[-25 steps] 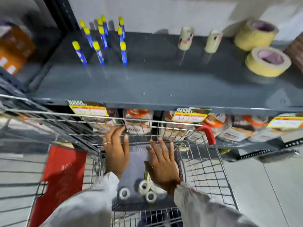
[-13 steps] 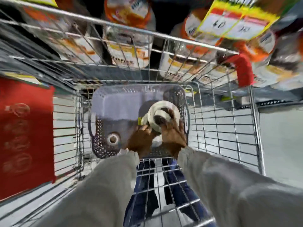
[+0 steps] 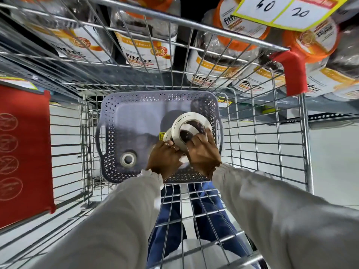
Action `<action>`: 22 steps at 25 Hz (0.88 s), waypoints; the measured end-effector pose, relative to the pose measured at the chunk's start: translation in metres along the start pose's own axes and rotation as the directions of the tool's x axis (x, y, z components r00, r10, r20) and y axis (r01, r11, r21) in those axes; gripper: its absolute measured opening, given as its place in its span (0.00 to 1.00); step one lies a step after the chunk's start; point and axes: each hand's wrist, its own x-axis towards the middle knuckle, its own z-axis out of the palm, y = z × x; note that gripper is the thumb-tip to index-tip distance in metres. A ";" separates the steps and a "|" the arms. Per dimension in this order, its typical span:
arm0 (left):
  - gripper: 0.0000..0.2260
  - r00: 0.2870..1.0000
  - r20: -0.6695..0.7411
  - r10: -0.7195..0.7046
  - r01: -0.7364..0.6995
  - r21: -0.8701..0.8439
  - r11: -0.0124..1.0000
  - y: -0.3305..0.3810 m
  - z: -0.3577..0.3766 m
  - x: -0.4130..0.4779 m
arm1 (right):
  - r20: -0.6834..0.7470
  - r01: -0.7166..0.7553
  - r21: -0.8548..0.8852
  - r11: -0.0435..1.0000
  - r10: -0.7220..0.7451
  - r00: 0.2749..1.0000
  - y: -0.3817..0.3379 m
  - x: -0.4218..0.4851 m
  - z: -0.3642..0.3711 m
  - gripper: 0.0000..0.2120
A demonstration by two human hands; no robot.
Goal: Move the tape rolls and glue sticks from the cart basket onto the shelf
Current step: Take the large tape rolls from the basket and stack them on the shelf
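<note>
Both hands down in the grey basket (image 3: 108, 121) inside the cart: right hand (image 3: 202, 154) grip pinches the large white tape roll (image 3: 191, 127), tilted, open core facing up; left hand (image 3: 165, 160) fingers curl on a smaller roll (image 3: 168, 135) touching it. One small roll (image 3: 127, 159) lies flat, apart, on the left hand's side, nearer that hand. Shelf not in view; judged lift is straight up.

Bright, even overhead light, glare on the wire cart (image 3: 194, 22) rails toward 12 o'clock, soft shadow inside the basket (image 3: 136, 113), strong wide-angle bending at the edges, sleeves (image 3: 116, 220) slightly soft at 6 o'clock.
</note>
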 end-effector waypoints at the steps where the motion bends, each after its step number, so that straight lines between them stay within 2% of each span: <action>1: 0.15 1.000 0.004 0.013 -0.013 0.017 1.000 -0.001 0.002 0.000 | -0.051 0.008 -0.024 1.000 -0.009 0.999 0.003 0.000 0.001 0.12; 3: 0.14 0.999 -0.012 0.039 -0.038 0.059 0.998 -0.001 0.007 0.002 | -0.116 0.057 -0.046 0.997 -0.062 0.991 0.006 0.001 0.003 0.13; 5: 0.13 0.998 -0.029 0.057 -0.054 0.079 0.995 0.000 0.009 0.004 | -0.090 0.072 -0.043 0.996 -0.076 0.993 0.005 0.000 0.005 0.17; 8: 0.13 0.994 -0.060 0.087 -0.082 0.075 0.994 0.002 0.009 0.006 | -0.148 0.027 -0.019 0.999 -0.029 0.989 0.004 -0.001 0.005 0.16; 9: 0.14 0.994 -0.049 0.094 -0.091 0.057 0.994 0.003 0.003 0.005 | -0.155 0.002 0.008 1.000 -0.001 0.988 0.003 -0.004 0.000 0.16; 11: 0.15 0.995 -0.051 0.092 -0.093 -0.017 0.996 0.004 -0.012 0.000 | -0.154 -0.021 0.044 0.999 0.028 0.988 -0.001 -0.008 -0.010 0.25; 13: 0.13 0.993 -0.065 0.099 -0.105 -0.112 0.988 0.004 -0.036 -0.014 | -0.183 0.006 0.054 0.999 0.004 0.983 -0.006 -0.018 -0.031 0.29; 16: 0.16 0.993 -0.032 0.118 -0.120 -0.075 0.990 -0.002 -0.071 -0.040 | -0.364 0.100 0.053 0.994 -0.074 0.928 -0.014 -0.027 -0.070 0.15; 18: 0.15 0.997 0.017 0.070 -0.067 -0.100 0.993 -0.004 -0.096 -0.055 | -0.441 0.138 0.037 0.990 -0.108 0.891 -0.022 -0.030 -0.099 0.15; 19: 0.16 0.998 0.012 0.061 -0.061 -0.057 0.997 -0.002 -0.108 -0.062 | -0.473 0.139 0.025 0.990 -0.110 0.874 -0.026 -0.032 -0.112 0.16; 22: 0.16 0.987 -0.143 0.070 -0.061 0.061 0.996 0.002 -0.150 -0.069 | -0.639 0.127 -0.022 0.992 -0.111 0.761 -0.031 -0.026 -0.159 0.15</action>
